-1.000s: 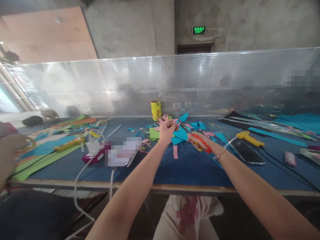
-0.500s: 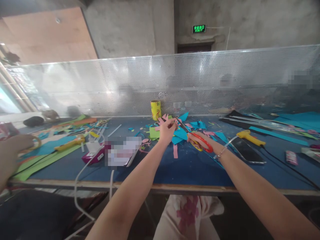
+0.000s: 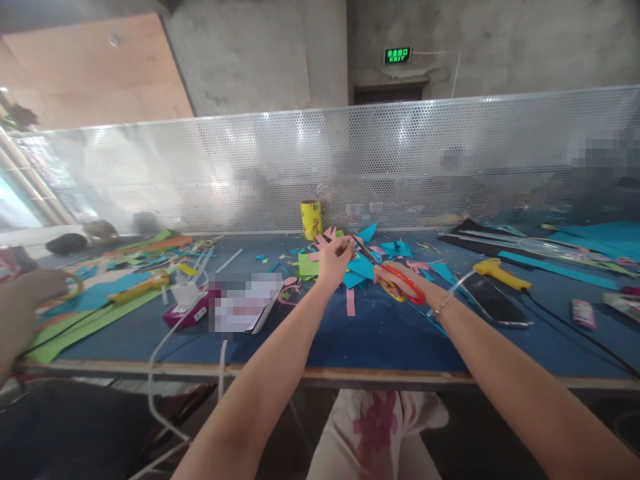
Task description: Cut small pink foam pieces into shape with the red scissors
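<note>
My left hand (image 3: pixel 334 259) is closed in a pinch on a small pink paper cut-out (image 3: pixel 327 239) held just above the blue table (image 3: pixel 380 333). My right hand (image 3: pixel 393 277) grips red-handled scissors (image 3: pixel 400 281). Their blades (image 3: pixel 361 248) point up and left and meet the paper at my left fingertips. Scraps of cyan, pink and green paper (image 3: pixel 361 267) lie on the table under both hands.
A yellow can (image 3: pixel 311 219) stands at the perforated metal screen (image 3: pixel 350 160). A phone (image 3: pixel 493 301) and a yellow glue gun (image 3: pixel 495 272) lie to the right, another glue gun (image 3: pixel 137 287) and a white charger (image 3: pixel 186 292) to the left. Another person's hand (image 3: pixel 23 307) is at the far left.
The scissor blades have closed in a little on the pink paper. My hands have stayed almost in place; the view has dropped slightly.
</note>
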Motion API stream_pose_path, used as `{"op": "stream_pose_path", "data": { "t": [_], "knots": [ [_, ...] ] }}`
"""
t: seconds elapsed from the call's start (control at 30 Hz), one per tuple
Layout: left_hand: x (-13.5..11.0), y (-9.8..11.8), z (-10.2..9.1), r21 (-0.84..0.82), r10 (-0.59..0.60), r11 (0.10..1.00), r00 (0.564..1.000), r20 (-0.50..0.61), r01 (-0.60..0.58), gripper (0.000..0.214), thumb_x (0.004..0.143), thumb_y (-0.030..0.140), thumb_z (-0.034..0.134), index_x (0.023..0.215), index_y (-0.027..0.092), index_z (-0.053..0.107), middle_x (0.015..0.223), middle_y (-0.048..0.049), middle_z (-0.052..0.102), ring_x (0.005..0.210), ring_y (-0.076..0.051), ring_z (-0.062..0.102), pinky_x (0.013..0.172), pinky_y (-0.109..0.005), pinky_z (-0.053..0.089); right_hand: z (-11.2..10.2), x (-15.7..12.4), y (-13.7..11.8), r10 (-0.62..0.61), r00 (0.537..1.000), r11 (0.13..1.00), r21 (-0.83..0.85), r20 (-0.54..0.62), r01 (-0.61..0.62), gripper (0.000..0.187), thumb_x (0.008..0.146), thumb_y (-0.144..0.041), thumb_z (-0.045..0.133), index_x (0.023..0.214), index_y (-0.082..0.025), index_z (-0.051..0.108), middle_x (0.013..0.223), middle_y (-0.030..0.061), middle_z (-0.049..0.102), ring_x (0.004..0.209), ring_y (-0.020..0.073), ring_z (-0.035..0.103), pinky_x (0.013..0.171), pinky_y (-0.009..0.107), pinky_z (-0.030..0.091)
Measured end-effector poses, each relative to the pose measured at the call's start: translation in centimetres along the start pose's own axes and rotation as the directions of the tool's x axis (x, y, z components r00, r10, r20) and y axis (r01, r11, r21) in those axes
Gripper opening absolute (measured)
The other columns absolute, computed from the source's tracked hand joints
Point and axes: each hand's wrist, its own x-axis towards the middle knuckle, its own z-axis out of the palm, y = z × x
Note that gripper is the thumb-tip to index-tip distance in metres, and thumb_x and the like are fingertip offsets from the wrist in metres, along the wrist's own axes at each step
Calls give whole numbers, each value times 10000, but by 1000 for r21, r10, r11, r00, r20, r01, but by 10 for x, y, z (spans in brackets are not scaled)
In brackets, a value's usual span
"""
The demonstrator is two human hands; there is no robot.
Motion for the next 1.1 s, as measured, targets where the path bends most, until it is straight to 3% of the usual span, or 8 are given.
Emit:
{"op": "stream_pose_path", "data": {
  "t": [0.43,0.7,0.87,1.1],
  "knots": [
    [-2,2,1,28,6,1000,1000,-15,-5,127,711,217,569,796,152,636,542,24,554,507,-91,536,537,-223,472,0,2,2,-30,999,997,-72,-28,27,407,771,-564,484,706,-164,517,467,-56,387,329,61,352,312,203,309],
    [-2,3,0,68,38,997,999,-13,-37,123,724,207,548,797,155,633,535,25,533,509,-90,526,530,-215,455,4,-3,-9,62,996,994,-82,-67,-67,379,782,-530,485,684,-165,506,469,-54,391,318,56,346,314,206,288],
    [-2,5,0,120,59,991,998,-14,-57,103,723,202,546,760,160,632,520,22,527,501,-96,521,521,-221,450,5,-6,-12,6,998,994,-109,-64,-13,387,774,-534,492,671,-161,504,466,-57,380,328,53,351,324,198,299],
    [-2,6,0,88,23,996,1000,-6,-22,125,734,202,534,792,162,638,560,6,572,522,-108,551,568,-251,493,7,-8,-18,28,996,990,-137,-86,-40,383,779,-524,491,658,-161,496,454,-62,360,334,54,344,328,198,293]
  ]
}}
